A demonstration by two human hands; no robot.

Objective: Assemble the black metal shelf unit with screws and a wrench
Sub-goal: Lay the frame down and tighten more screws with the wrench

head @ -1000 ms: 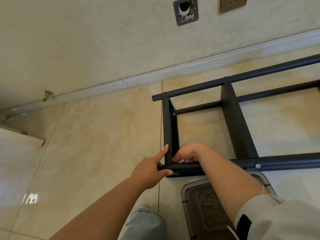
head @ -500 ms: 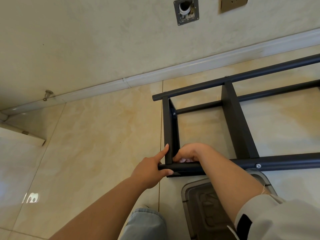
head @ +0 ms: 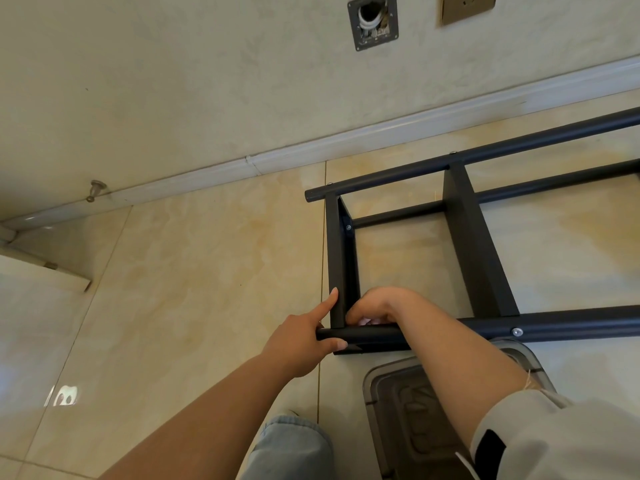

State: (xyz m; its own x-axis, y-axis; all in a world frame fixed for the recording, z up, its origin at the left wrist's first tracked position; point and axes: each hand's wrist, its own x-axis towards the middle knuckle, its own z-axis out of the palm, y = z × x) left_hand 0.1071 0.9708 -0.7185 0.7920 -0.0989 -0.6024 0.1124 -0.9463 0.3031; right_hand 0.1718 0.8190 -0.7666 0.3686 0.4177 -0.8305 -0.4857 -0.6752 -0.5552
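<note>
The black metal shelf frame lies on its side on the tiled floor. My left hand grips the end of its near tube, thumb under it and index finger straight against the end panel. Tucked into the inside corner where panel and tube meet is my right hand. Its fingers are curled and mostly hidden behind the tube, so anything in them cannot be seen. A silver screw sits in the near tube, and another screw shows on the end panel.
A grey translucent plastic box stands just under the near tube, below my right forearm. My knee in jeans is at the bottom. The wall's baseboard runs behind the frame, with a door stop at the left.
</note>
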